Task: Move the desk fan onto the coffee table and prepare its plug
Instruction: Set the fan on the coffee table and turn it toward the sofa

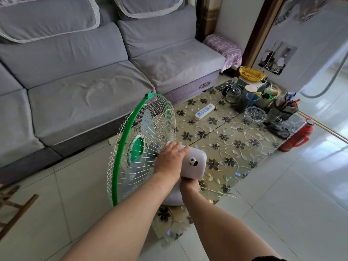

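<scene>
The desk fan point(139, 147) has a white wire cage with a green rim and a white motor housing. It stands at the near left end of the low coffee table point(226, 140), which has a flowered cover. My left hand point(170, 157) grips the top of the motor housing just behind the cage. Under the housing, my right hand point(190, 185) is closed around the fan's neck. The fan's white base shows partly below my arms. A thin white cord point(218, 192) trails right from the base across the table edge. The plug is not in view.
A white power strip point(204, 111) lies on the table's far side. Cups, a glass kettle, an ashtray, a pen holder and a yellow basket point(251, 73) crowd the far right end. A red thermos point(299, 137) stands on the tiled floor. A grey sofa point(84, 81) lies behind.
</scene>
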A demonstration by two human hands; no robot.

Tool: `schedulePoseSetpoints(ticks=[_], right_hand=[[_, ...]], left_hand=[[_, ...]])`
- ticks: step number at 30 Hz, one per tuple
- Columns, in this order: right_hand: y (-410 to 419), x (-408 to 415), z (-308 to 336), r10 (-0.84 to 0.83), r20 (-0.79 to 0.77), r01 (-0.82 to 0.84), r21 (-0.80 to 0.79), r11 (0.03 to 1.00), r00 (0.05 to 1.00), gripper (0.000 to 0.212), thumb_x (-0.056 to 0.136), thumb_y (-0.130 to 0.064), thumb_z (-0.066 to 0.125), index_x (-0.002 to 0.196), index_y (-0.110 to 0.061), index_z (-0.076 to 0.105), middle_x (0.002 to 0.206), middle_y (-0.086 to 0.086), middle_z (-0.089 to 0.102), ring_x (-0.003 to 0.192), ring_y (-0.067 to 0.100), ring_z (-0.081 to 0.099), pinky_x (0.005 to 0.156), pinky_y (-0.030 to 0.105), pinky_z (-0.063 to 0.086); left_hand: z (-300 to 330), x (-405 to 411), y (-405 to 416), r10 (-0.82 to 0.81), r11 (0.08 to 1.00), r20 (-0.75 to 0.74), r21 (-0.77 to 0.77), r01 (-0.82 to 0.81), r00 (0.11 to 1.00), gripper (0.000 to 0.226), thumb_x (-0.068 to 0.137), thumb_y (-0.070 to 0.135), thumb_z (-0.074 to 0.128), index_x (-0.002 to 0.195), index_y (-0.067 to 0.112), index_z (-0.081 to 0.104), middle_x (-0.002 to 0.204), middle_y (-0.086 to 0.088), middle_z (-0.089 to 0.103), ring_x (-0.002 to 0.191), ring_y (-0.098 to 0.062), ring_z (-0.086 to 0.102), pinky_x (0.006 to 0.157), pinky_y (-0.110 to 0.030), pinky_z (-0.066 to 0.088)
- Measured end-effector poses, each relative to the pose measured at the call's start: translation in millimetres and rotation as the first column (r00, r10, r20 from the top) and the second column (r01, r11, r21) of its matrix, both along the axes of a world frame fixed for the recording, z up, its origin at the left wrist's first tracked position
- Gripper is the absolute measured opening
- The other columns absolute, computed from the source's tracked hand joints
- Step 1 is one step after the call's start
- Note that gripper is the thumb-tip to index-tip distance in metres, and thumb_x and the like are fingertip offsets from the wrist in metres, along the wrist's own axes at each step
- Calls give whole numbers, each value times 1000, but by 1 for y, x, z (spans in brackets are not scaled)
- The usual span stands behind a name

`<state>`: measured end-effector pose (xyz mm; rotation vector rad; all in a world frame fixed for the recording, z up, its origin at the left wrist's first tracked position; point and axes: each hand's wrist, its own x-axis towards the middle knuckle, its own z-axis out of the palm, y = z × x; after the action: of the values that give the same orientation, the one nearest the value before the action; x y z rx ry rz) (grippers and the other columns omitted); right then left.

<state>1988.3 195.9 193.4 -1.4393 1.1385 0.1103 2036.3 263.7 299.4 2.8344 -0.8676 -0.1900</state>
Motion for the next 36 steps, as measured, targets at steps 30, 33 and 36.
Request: schedulePoseSetpoints(ticks=[30, 33, 36], right_hand=[[-153, -24, 118, 811, -244, -823, -372, 428, 532, 51, 80, -24, 80, 125, -8, 60, 94, 1, 59, 70, 10, 54, 54, 16, 45], [-178, -23, 125, 886, -277, -854, -477, 208, 371, 49, 80, -29, 79, 123, -15, 60, 103, 1, 68, 83, 15, 65, 70, 27, 56], [-201, -24, 130, 924, -305, -840, -542, 31, 230, 59, 81, -26, 76, 133, -11, 54, 121, 8, 66, 87, 19, 65, 66, 28, 54]], left_hand=[[4, -95, -42, 636, 771, 32, 4, -636, 771, 63, 96, 29, 54, 151, 12, 29, 154, -14, 31, 134, -27, 43, 106, -35, 43], [18, -123, -73, 779, 627, -28, 28, -778, 627, 59, 98, 34, 52, 149, 12, 32, 153, -13, 35, 130, -26, 47, 105, -35, 44], [25, -152, -107, 839, 543, -90, 57, -838, 537, 73, 92, 38, 62, 151, 15, 27, 160, -12, 25, 136, -26, 41, 109, -36, 41]])
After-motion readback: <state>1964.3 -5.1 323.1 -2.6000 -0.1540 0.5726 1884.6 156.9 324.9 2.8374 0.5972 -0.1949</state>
